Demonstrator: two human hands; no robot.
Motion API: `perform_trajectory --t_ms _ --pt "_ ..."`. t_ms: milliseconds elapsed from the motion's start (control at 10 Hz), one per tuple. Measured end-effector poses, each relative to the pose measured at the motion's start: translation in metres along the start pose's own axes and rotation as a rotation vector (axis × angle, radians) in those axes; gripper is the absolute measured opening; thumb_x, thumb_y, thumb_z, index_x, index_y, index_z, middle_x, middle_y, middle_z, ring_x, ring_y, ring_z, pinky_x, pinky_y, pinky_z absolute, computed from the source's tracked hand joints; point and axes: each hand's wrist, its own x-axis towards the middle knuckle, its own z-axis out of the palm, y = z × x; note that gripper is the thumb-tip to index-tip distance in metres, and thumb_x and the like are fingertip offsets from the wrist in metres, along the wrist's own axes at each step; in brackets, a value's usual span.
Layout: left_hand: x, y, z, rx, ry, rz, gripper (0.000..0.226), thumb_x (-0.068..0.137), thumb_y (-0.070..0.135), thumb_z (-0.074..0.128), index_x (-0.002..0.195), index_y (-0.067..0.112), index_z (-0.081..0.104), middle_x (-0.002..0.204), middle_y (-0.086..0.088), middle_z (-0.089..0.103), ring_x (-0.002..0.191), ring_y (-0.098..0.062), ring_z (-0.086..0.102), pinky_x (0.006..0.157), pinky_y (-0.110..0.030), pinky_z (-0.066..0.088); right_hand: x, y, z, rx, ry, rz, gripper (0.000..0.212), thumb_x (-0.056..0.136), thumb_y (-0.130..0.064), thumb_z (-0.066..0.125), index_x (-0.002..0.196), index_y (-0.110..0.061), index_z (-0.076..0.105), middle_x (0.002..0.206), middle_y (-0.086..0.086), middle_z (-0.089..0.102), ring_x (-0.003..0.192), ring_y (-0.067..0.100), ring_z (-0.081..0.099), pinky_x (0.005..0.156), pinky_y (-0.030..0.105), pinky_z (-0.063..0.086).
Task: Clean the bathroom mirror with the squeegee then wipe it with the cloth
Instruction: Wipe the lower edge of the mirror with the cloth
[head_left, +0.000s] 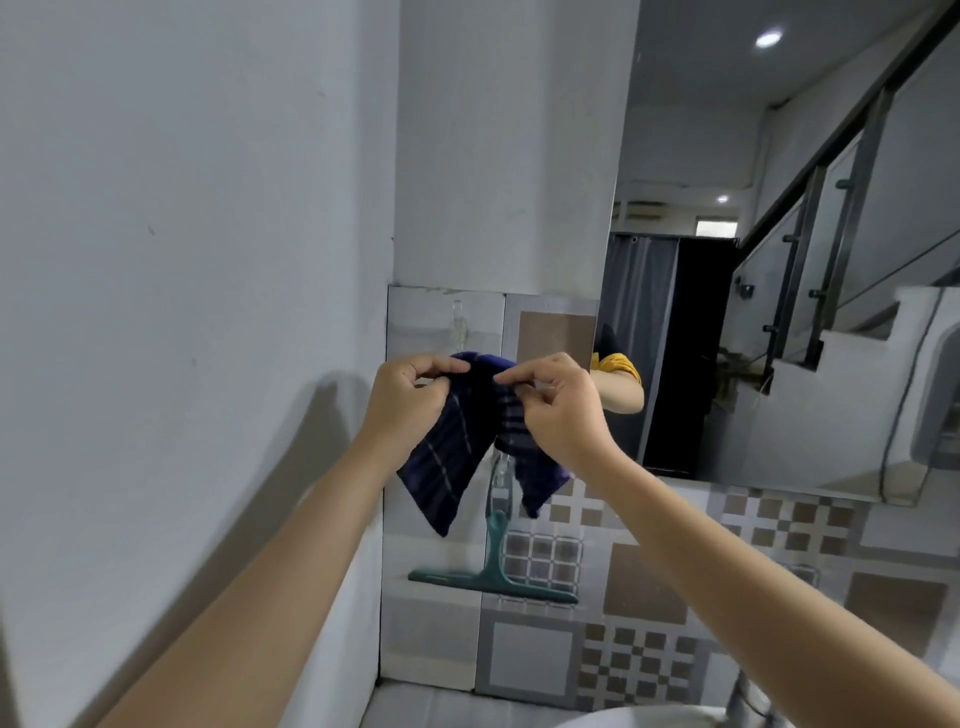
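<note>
A dark blue checked cloth (447, 457) hangs folded over between my two hands, just below a clear wall hook (458, 325). My left hand (410, 400) pinches the cloth's top left edge. My right hand (556, 410) pinches its top right edge. Below the cloth a green squeegee (493, 577) hangs on the tiled wall, blade down and level, its handle top hidden behind the cloth. The mirror (779, 260) fills the upper right and reflects a staircase and a yellow sleeve.
A plain grey wall (182, 260) runs along the left. Patterned brown and grey tiles (675, 597) cover the wall under the mirror. The rim of a white basin (649, 719) shows at the bottom edge, with a metal tap part (748, 696) beside it.
</note>
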Motion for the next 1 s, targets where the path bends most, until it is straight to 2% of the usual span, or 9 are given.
perform_trajectory --t_ms 100,200,300,400,600,700,800,900,1000 --pt "0.008 0.006 -0.001 0.129 0.032 0.087 0.014 0.083 0.017 0.064 0.089 0.024 0.074 0.084 0.014 0.069 0.078 -0.003 0.063 0.071 -0.013 0.047 0.02 -0.001 0.0 -0.254 -0.018 -0.106 0.03 0.091 0.001 0.05 0.106 -0.015 0.07 0.102 0.004 0.051 0.08 0.012 0.052 0.068 0.009 0.043" --pt "0.024 0.006 0.0 0.313 0.072 0.171 0.02 0.08 0.022 0.069 0.1 0.02 0.072 0.097 0.009 0.067 0.091 -0.005 0.059 0.076 -0.007 0.041 0.043 -0.006 0.004 -0.311 -0.013 -0.139 0.023 0.091 -0.011 0.058 0.112 -0.011 0.066 0.1 0.001 0.046 0.07 0.002 0.045 0.063 0.006 0.041" --pt "0.045 0.01 0.0 0.383 0.138 0.189 0.024 0.08 0.019 0.068 0.104 0.019 0.07 0.107 -0.001 0.067 0.099 -0.016 0.06 0.085 -0.027 0.047 0.068 -0.011 0.01 -0.368 -0.022 -0.234 0.033 0.086 -0.025 0.069 0.116 -0.01 0.064 0.101 0.002 0.042 0.076 0.012 0.05 0.069 0.017 0.046" --pt "0.065 0.018 -0.002 0.385 0.153 0.216 0.026 0.083 0.013 0.065 0.108 0.016 0.069 0.107 -0.003 0.067 0.098 -0.019 0.061 0.08 -0.028 0.047 0.094 -0.014 0.014 -0.46 -0.025 -0.298 0.037 0.085 -0.029 0.07 0.118 -0.014 0.063 0.106 0.006 0.041 0.082 0.022 0.054 0.068 0.036 0.052" --pt "0.094 0.003 0.002 0.437 0.121 0.189 0.033 0.08 0.018 0.07 0.112 0.012 0.067 0.114 -0.006 0.066 0.104 -0.019 0.059 0.08 -0.023 0.04 0.121 0.001 0.025 -0.521 -0.074 -0.201 0.037 0.088 -0.038 0.064 0.12 -0.022 0.062 0.11 0.007 0.045 0.083 0.026 0.058 0.069 0.035 0.052" --pt "0.095 -0.014 0.006 0.365 0.137 0.185 0.026 0.082 0.016 0.069 0.108 0.012 0.069 0.109 -0.004 0.069 0.097 -0.012 0.06 0.08 -0.022 0.042 0.116 0.018 0.034 -0.436 -0.074 -0.145 0.033 0.09 -0.039 0.06 0.118 -0.021 0.062 0.11 0.008 0.053 0.087 0.023 0.057 0.072 0.034 0.049" --pt "0.094 -0.022 0.008 0.326 0.148 0.16 0.022 0.083 0.015 0.067 0.104 0.009 0.069 0.108 -0.006 0.07 0.101 -0.018 0.061 0.085 -0.024 0.042 0.108 0.026 0.043 -0.29 -0.072 -0.079 0.029 0.092 -0.037 0.058 0.112 -0.017 0.063 0.109 0.008 0.064 0.098 0.022 0.058 0.078 0.033 0.048" --pt "0.091 -0.022 0.008 0.273 0.134 0.133 0.02 0.085 0.014 0.064 0.103 0.007 0.068 0.106 -0.007 0.069 0.1 -0.018 0.06 0.083 -0.025 0.042 0.101 0.027 0.053 -0.165 -0.078 0.034 0.029 0.095 -0.035 0.054 0.109 -0.012 0.064 0.104 0.008 0.066 0.092 0.02 0.06 0.072 0.028 0.045" --pt "0.083 -0.019 0.009 0.262 0.101 0.079 0.022 0.09 0.015 0.056 0.109 0.007 0.063 0.106 -0.004 0.063 0.103 -0.017 0.056 0.085 -0.027 0.042 0.093 0.021 0.057 -0.038 -0.09 0.153 0.024 0.097 -0.032 0.051 0.101 -0.011 0.062 0.102 0.012 0.062 0.072 0.013 0.055 0.059 0.019 0.039"
